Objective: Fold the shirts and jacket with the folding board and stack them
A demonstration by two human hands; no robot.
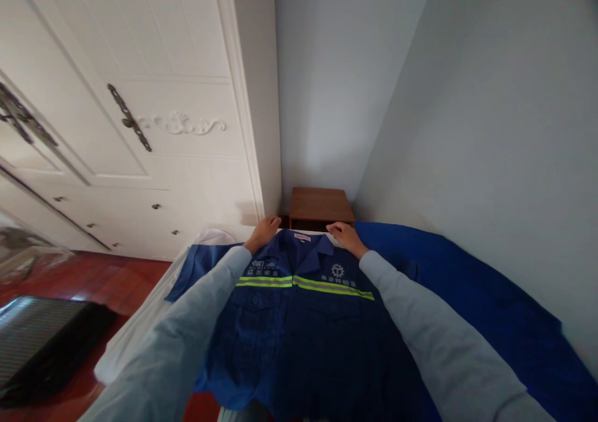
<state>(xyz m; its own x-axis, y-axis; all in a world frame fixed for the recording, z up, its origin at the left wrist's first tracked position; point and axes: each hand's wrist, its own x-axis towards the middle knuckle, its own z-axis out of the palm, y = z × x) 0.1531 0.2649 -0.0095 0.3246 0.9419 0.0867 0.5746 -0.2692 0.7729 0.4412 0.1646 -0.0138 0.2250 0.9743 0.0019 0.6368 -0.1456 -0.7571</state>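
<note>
A dark blue work jacket (322, 335) is spread front up over the white bedding, its collar at the far side and its lower part hanging toward me. Yellow-green reflective stripes cross the chest, with white lettering above them. At the shoulder on the left side of the collar, my left hand (265, 233) is closed in a pinch on the jacket. My right hand (346, 238) pinches it likewise on the collar's other side. The fingertips stand close to the jacket's top edge, and the fabric between them is mostly hidden.
More blue fabric (448, 279) lies along the grey wall at right. Beyond the bed stands a brown nightstand (322, 203). A white wardrobe (187, 173) rises at left. On the red floor (126, 279) lies a black flat object (51, 341) with a ribbed top.
</note>
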